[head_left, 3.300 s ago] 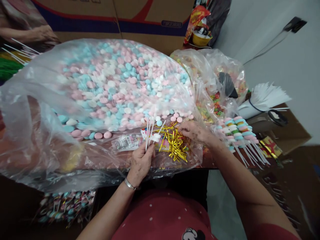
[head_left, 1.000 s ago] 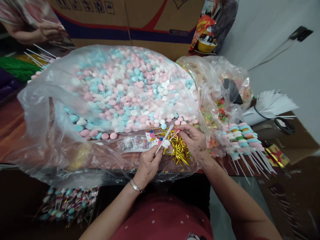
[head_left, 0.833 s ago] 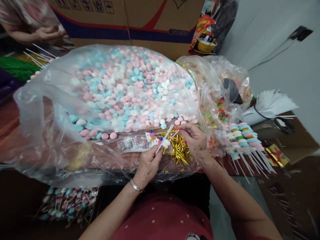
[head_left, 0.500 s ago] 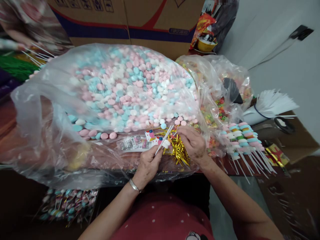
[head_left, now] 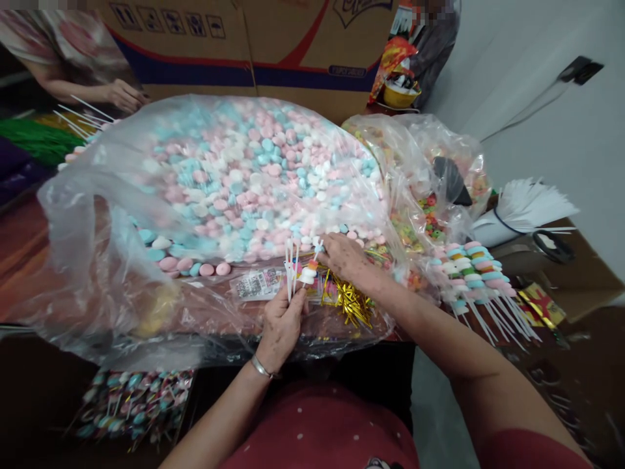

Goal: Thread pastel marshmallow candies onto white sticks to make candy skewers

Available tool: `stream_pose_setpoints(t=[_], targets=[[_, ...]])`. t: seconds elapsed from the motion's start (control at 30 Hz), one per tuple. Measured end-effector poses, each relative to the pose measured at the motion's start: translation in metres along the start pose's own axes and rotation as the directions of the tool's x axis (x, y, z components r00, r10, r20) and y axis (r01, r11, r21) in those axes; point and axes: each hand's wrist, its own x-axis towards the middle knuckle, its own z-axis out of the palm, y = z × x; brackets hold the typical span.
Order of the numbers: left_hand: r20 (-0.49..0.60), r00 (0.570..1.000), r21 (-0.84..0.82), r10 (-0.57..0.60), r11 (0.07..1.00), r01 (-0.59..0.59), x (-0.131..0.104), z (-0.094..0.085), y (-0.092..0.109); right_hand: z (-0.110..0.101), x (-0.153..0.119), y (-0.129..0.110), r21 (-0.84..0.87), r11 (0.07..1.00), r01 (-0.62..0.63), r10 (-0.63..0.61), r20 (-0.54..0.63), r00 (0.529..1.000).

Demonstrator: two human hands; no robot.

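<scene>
My left hand (head_left: 282,319) is closed around several thin white sticks (head_left: 291,267), held upright. One of them carries white marshmallows (head_left: 308,276) with an orange piece above them. At that stick's upper end, the fingertips of my right hand (head_left: 344,255) pinch a small light blue marshmallow (head_left: 318,247); whether the stick has pierced it I cannot tell. Gold tinsel (head_left: 352,303) lies below my right hand. Behind both hands a big clear plastic bag (head_left: 73,195) holds pink, blue and white marshmallows (head_left: 234,189).
Finished marshmallow skewers (head_left: 471,277) lie stacked at right, before a bundle of white sticks (head_left: 534,205) and a dark mug (head_left: 517,251). Clear bags of colourful gummies (head_left: 407,228) stand nearby. A large carton (head_left: 195,49) blocks the back. A co-worker's hand (head_left: 127,96) shows at upper left.
My right hand has moved left and up, to the blue marshmallow by the stick's tip. My left hand has shifted slightly left and lower, its sticks turned more upright and fanned.
</scene>
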Motion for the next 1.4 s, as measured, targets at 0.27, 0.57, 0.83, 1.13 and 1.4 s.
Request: stream_pose_setpoints(t=[0.27,0.57,0.83,1.13,1.4], targets=[[0.03,0.999,-0.032,-0.029,0.999,0.03,0.0,-0.001,0.009,-0.02,0.008,0.035,0.01,0.982,-0.188,0.188,-0.117,0.975],[0.038,0.999,0.016,-0.004,1.0,0.003,-0.001,-0.001,0.013,-0.024,-0.007,0.054,0.008,0.997,-0.078,0.079,-0.043,0.996],[0.046,0.999,0.032,-0.003,0.999,0.001,-0.001,-0.001,0.014,-0.009,-0.008,0.067,-0.126,0.99,0.064,-0.061,0.025,0.998],[0.058,0.998,0.088,0.003,0.996,-0.008,-0.001,-0.002,0.012,-0.015,-0.006,0.059,-0.102,0.992,0.077,-0.069,0.074,0.995],[0.089,0.995,0.16,0.044,0.985,-0.058,0.002,0.001,0.01,-0.022,-0.014,0.054,0.635,0.768,-0.082,0.169,-0.078,0.982]])
